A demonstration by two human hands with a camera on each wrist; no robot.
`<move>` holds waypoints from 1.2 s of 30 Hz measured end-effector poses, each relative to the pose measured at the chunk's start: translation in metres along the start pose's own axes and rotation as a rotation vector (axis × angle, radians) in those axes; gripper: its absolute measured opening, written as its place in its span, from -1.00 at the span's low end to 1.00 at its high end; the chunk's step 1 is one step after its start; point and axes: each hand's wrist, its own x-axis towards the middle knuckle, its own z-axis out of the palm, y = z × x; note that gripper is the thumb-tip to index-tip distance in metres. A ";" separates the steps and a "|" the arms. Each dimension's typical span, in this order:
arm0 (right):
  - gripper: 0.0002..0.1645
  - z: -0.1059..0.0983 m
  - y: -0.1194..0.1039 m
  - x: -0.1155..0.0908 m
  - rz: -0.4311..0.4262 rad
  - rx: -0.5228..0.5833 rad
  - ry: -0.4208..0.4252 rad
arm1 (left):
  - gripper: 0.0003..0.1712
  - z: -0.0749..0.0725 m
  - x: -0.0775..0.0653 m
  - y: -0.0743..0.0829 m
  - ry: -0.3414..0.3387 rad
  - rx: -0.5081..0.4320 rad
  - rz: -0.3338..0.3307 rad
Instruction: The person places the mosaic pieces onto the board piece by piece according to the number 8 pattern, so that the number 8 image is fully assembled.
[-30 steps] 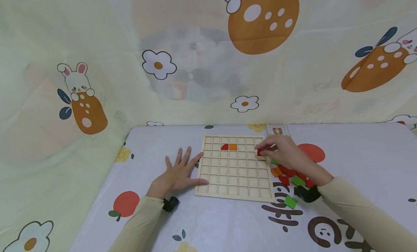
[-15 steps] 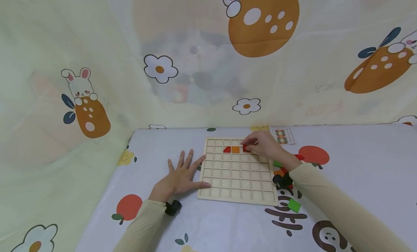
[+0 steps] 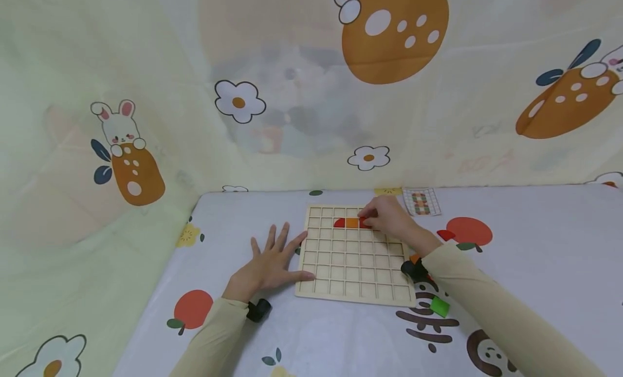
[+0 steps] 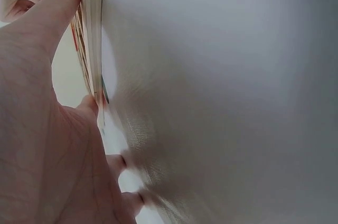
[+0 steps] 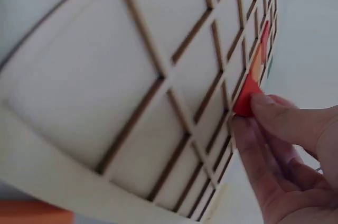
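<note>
A pale wooden grid board [image 3: 352, 262] lies on the table. In its second row from the back sit a red quarter-round tile [image 3: 339, 223] and, to its right, an orange square tile [image 3: 352, 223]. My right hand [image 3: 391, 220] pinches a red tile [image 5: 245, 97] between thumb and fingers, right beside the orange one and at the cell's ribs. My left hand [image 3: 267, 263] is spread flat at the board's left edge, thumb and index fingertip resting on the frame. In the left wrist view the board's edge [image 4: 92, 34] shows side-on, by the thumb.
A printed pattern card [image 3: 421, 202] lies behind the board at the right. Right of the board are a green tile [image 3: 439, 306], a red tile [image 3: 445, 235] and an orange tile [image 3: 415, 259]; the right forearm hides others. A patterned cloth wall [image 3: 292, 139] rises behind the table.
My right hand has carried the red tile leftward from the board's right edge to the cell beside the orange tile. The left hand keeps its place on the board.
</note>
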 end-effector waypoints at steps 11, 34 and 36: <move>-0.83 -0.002 -0.013 0.003 0.048 -0.088 -0.055 | 0.18 0.000 0.002 0.000 0.003 -0.005 0.009; -0.71 -0.001 -0.023 -0.047 -0.050 0.026 0.083 | 0.18 0.002 0.000 0.000 -0.001 0.001 0.005; -0.72 -0.006 -0.032 -0.061 -0.076 0.068 0.085 | 0.18 0.001 0.000 0.001 0.000 0.001 0.006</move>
